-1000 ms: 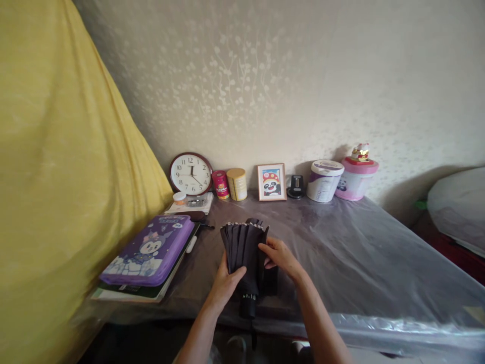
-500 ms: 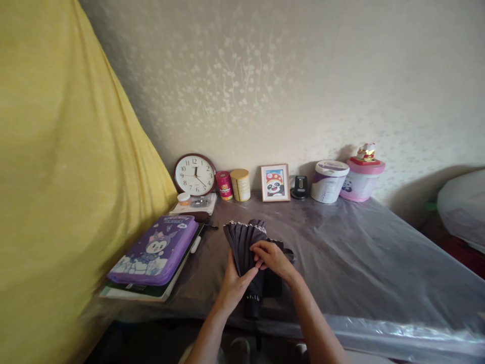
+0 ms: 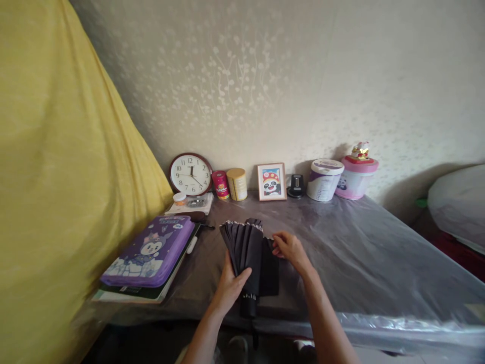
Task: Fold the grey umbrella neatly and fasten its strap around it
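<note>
A black folding umbrella [image 3: 242, 247] lies with its pleats gathered, its patterned hem toward the wall and its handle end toward me. My left hand [image 3: 231, 283] is wrapped round its left side, thumb across the folds. To the right, a flat dark panel of its fabric [image 3: 270, 275] hangs loose beside the gathered pleats. At the upper edge of that panel, my right hand [image 3: 288, 248] is closed in a pinch on the cloth; its fingertips partly hide what they grip.
Left of the umbrella, a purple cartoon case [image 3: 149, 253] rests on books. Along the wall stand a clock [image 3: 190, 174], a pink can [image 3: 220, 185], a yellow can [image 3: 237, 184], a picture frame [image 3: 272, 182], a black device [image 3: 296, 186] and two tubs [image 3: 325, 181]. A yellow curtain [image 3: 76, 177] hangs left.
My right hand has moved right, off the gathered pleats to the loose panel's edge. My left hand keeps its hold on the umbrella. The view has shifted slightly.
</note>
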`<state>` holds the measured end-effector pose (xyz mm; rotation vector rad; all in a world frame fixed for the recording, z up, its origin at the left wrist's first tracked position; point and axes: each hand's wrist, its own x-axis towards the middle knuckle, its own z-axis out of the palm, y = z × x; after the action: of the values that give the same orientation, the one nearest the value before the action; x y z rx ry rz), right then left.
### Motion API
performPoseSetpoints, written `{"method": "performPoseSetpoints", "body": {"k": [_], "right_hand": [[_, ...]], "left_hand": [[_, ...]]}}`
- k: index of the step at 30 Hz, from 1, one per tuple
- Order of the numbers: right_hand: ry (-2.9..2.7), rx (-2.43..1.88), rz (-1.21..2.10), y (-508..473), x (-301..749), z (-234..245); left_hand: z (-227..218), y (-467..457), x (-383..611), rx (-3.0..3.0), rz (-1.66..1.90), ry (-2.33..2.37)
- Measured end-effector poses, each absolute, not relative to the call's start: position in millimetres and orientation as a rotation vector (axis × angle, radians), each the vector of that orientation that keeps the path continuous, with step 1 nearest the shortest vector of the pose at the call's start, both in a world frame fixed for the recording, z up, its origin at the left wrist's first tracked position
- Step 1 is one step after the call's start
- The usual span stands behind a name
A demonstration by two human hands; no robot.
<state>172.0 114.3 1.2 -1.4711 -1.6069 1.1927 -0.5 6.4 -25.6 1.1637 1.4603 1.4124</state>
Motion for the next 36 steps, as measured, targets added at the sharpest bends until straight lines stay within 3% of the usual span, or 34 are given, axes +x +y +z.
{"method": "performPoseSetpoints", "body": {"k": [5, 23, 36], "right_hand": [[-1.649, -1.652, 1.242, 118.8, 199.4, -2.7], [-1.634, -1.681, 1.322, 116.6, 192.0, -8.4], [-1.848, -1.483, 1.378, 110.8, 184.6, -6.7]], "left_hand": [[-33.0, 8.4, -3.8, 1.217, 1.410, 1.445], [-24.7, 5.7, -1.7, 1.230, 1.390, 1.445], [-23.8, 6.2, -1.3, 1.217, 1.417, 1.403]]}}
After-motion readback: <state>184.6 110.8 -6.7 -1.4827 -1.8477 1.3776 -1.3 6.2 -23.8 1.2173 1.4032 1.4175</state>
